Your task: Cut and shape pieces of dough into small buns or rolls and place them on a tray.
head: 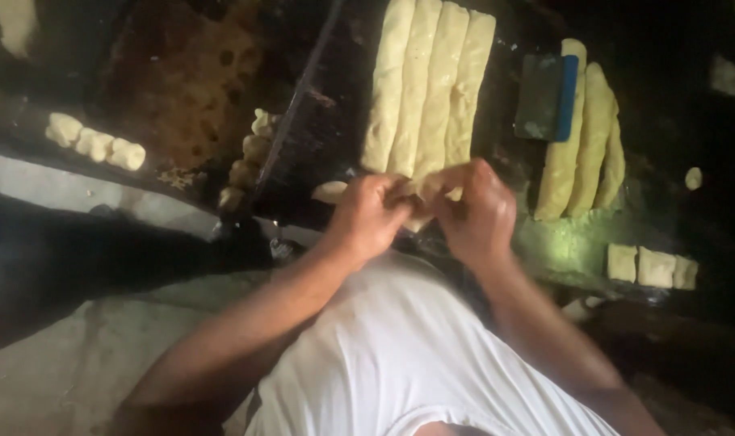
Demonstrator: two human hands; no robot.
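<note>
My left hand (369, 216) and my right hand (478, 211) are closed together on a small piece of pale dough (420, 187) at the near end of several long dough rolls (429, 89). These rolls lie side by side on a dark tray (327, 121). The fingers of both hands pinch the piece between them, so most of it is hidden.
More long dough rolls (590, 141) lie to the right, beside a dark scraper with a blue edge (548, 98). Square-cut dough pieces (653, 266) sit at the right. Small dough lumps (95, 144) lie at the left, and others (250, 157) line the tray's edge. My white shirt (408, 363) fills the foreground.
</note>
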